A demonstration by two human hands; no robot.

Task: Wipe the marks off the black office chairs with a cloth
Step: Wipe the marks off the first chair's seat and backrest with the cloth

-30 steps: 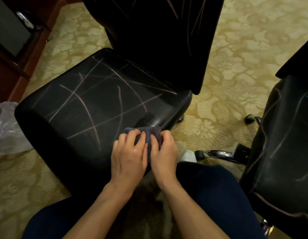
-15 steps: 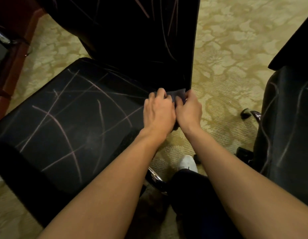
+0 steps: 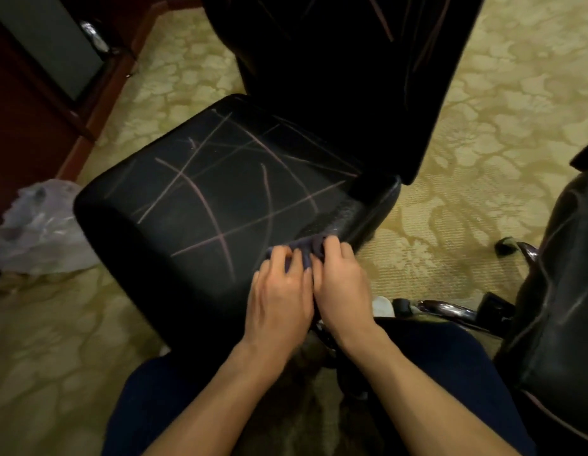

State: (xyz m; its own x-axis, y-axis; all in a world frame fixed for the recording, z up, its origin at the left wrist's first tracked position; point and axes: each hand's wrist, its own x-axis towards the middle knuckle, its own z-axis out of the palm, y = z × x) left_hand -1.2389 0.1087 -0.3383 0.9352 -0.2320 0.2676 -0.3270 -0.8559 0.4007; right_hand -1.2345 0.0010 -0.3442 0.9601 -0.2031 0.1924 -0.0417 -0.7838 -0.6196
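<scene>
Both our hands are on the cloth (image 3: 307,248), a dark bunched rag pressed onto the seat (image 3: 200,205) of the black chair (image 3: 335,77) in front of us. Left hand (image 3: 281,297) lies on top of the cloth with curled fingers gripping it, right hand (image 3: 343,284) is just beside it, touching it, fingers curled over the cloth's right part. The cloth sits at the seat's near right corner, close to the edge. Most of it is hidden under our fingers; only the far bunched edge shows.

The seat carries thin pale lines (image 3: 200,195) crossing each other over most of its top. A patch of seat (image 3: 332,215) just beyond the cloth looks shiny and free of lines. The chair back stands upright behind the seat and has a few faint lines too.

A second black chair (image 3: 562,291) is at our right, well apart from the cloth, also with pale lines on it; its chrome leg (image 3: 444,307) and a caster (image 3: 506,246) show on the floor. The floor is patterned yellow carpet (image 3: 483,126). A crumpled clear plastic bag (image 3: 39,232) lies on the carpet left of the seat. Dark red wooden furniture (image 3: 29,103) fills the upper left corner. Our knees in dark blue trousers (image 3: 450,357) are at the bottom.
</scene>
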